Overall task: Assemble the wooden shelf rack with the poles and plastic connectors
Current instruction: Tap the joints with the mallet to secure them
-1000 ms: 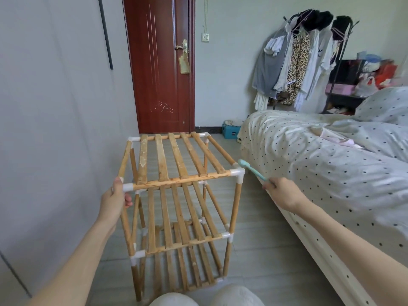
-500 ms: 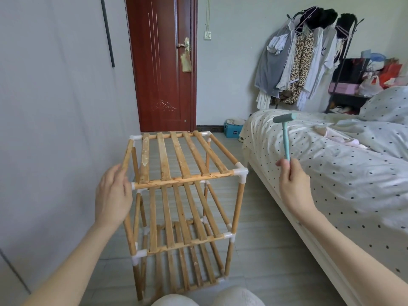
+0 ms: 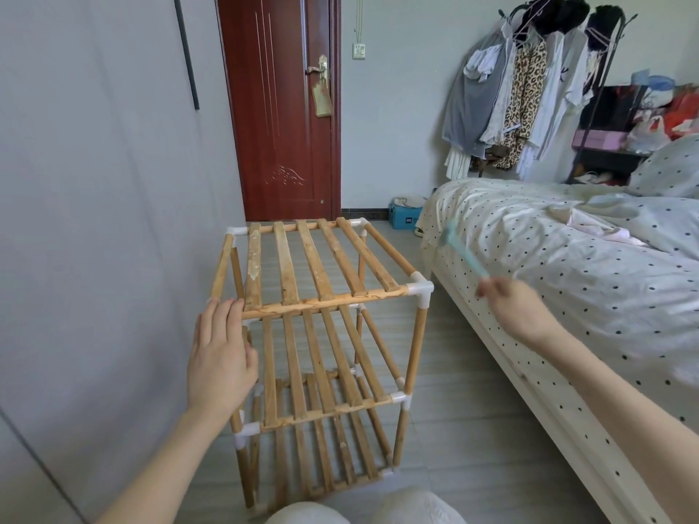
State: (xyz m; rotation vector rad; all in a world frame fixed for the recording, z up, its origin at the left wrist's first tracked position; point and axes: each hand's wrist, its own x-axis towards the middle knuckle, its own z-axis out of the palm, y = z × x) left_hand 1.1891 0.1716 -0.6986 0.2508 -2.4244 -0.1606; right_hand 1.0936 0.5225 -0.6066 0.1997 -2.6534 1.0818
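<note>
A three-tier wooden shelf rack (image 3: 317,293) stands upright on the floor, its poles joined by white plastic connectors such as the near right top corner (image 3: 420,291). My left hand (image 3: 221,353) lies flat with straight fingers over the near left top corner, hiding that connector. My right hand (image 3: 518,308) grips the handle of a small teal hammer (image 3: 463,249), blurred with motion, its head tilted toward the rack's right side and a short way from the near right corner.
A grey wall runs close along the rack's left. A bed (image 3: 567,281) with dotted bedding lies right of the rack. A red door (image 3: 281,107) stands behind, with a blue box (image 3: 405,218) on the floor and a clothes rack (image 3: 529,88) at the back.
The hammer has swung down from upright toward the rack's near right corner. My left hand has moved onto the near left top corner.
</note>
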